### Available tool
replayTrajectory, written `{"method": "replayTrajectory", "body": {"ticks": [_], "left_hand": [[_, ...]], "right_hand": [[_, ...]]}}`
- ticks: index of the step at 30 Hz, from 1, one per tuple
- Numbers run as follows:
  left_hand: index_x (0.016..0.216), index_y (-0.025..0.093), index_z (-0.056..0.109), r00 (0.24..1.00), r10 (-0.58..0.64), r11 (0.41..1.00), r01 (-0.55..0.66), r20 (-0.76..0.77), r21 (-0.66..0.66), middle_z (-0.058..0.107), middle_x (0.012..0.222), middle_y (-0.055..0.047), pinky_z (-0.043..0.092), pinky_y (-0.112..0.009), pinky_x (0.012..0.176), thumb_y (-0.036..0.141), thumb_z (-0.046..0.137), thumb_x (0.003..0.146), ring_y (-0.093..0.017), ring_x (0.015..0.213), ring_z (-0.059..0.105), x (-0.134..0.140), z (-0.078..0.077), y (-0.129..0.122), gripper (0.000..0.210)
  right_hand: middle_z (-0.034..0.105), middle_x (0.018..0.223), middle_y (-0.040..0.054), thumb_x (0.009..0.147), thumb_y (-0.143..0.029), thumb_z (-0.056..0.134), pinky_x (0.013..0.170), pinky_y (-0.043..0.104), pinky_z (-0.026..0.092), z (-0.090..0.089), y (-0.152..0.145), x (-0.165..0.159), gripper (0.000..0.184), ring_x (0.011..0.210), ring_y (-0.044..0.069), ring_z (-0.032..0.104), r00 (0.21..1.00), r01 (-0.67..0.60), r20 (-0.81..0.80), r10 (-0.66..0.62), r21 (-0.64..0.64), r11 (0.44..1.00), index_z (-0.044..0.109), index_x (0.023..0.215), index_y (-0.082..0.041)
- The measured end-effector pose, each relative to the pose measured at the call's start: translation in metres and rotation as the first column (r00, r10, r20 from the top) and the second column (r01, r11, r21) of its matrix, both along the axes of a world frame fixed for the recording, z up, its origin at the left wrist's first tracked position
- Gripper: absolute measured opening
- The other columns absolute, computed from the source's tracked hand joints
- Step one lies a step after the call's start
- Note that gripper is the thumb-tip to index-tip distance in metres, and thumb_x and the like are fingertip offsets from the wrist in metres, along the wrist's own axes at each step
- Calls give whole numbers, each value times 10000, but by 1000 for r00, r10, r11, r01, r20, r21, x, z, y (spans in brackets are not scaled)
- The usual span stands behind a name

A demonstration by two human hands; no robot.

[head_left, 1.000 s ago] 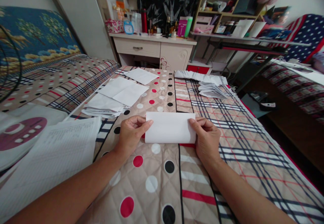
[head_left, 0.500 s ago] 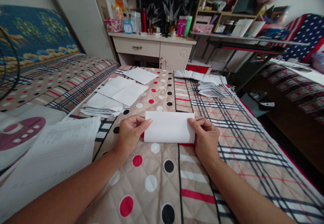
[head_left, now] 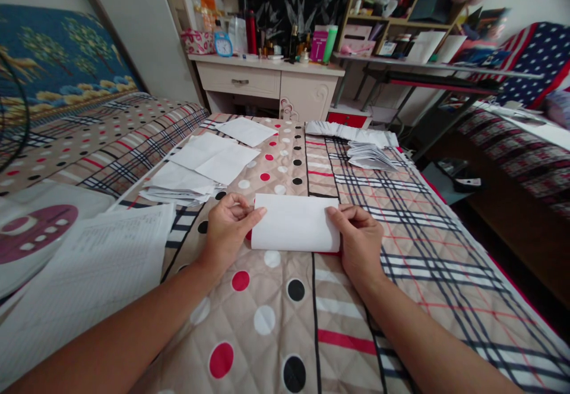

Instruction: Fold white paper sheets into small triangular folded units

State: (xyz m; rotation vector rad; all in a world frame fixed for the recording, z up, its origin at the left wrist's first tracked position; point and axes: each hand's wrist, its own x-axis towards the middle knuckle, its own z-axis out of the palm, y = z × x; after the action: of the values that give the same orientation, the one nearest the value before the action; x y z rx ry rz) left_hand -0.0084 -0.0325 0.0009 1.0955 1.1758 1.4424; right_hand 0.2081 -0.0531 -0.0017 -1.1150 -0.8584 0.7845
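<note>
Between my two hands is a folded white sheet of paper (head_left: 294, 223), held wide side across just above the dotted bedspread (head_left: 262, 346). My left hand (head_left: 229, 228) pinches its left edge, thumb on the front face and fingers curled behind. At the right edge my right hand (head_left: 360, 237) grips the paper the same way, with the thumb lying over the front. The fingers behind the sheet are partly hidden. To the left of the held paper lies a pile of white papers (head_left: 196, 171), and another white sheet (head_left: 247, 131) rests farther back.
Folded papers (head_left: 370, 155) and a long crumpled white strip (head_left: 351, 133) lie at the back right of the bed. Lined written sheets (head_left: 89, 275) cover the near left beside a white bag with a purple print (head_left: 38, 234). A dresser (head_left: 262, 85) stands beyond the bed.
Both hands and the paper have shifted very slightly left in view, along with the whole scene. My right thumb sits a little farther in over the sheet. The grip stays on both edges.
</note>
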Motion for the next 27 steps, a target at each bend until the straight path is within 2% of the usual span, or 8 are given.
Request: {"method": "replayTrajectory", "body": {"ticks": [3,7,12,15,18,20,23,27], "left_hand": [[816,208,449,998,-29,999,30,48,-29,678,657,44,468,-197,530,260,825,610,-131,571,645,0,2,-1,432],[808,203,448,999,-37,999,38,38,-22,675,644,56,473,-178,519,254,828,610,-125,570,655,1,2,-2,432],[820,208,449,999,-31,999,32,26,-36,673,635,65,463,-172,485,259,827,609,-129,551,652,1,3,-2,436],[824,214,442,999,-37,998,36,-21,-51,679,634,62,448,-175,467,270,816,626,-131,531,643,-1,0,-1,427],[856,222,450,988,-61,997,54,-141,-49,694,650,52,447,-193,474,289,792,659,-137,524,634,-5,-2,1,401],[868,221,464,951,-60,998,56,-303,-21,693,644,47,447,-204,492,284,771,681,-136,522,624,-7,-1,1,366],[848,213,485,825,-10,998,46,-566,50,683,623,43,451,-220,544,240,737,701,-130,526,611,-7,3,2,292],[849,210,507,685,24,991,81,-728,109,674,643,45,463,-243,618,171,694,717,-133,575,621,-2,3,4,233]], "right_hand": [[644,756,9,657,-265,821,654,278,423,-1,0,1,277,724,145,559,1000,5,-13,-5,-18,1000,593,524,-180],[661,752,17,633,-270,832,636,266,440,2,-1,0,285,702,136,572,999,16,-34,-18,-53,998,586,531,-168],[626,682,-48,570,-249,859,619,246,459,4,1,-2,374,621,108,565,994,51,-100,-54,-29,998,521,721,-196],[600,669,-75,581,-233,843,604,234,451,4,2,-1,434,589,98,555,996,32,-83,-34,-17,999,488,831,-217],[598,677,-69,604,-216,810,595,233,442,5,4,2,414,579,95,546,1000,0,26,1,-26,1000,472,842,-217],[583,667,-71,618,-198,782,569,230,428,6,5,3,389,560,95,530,989,-17,144,22,-41,999,463,839,-218],[559,647,-77,641,-178,731,538,227,404,4,8,7,329,540,96,513,935,-32,349,58,-78,996,464,828,-220],[566,638,-68,645,-186,686,532,232,384,-4,14,14,253,530,101,507,814,-12,570,113,-178,984,487,797,-220]]}}
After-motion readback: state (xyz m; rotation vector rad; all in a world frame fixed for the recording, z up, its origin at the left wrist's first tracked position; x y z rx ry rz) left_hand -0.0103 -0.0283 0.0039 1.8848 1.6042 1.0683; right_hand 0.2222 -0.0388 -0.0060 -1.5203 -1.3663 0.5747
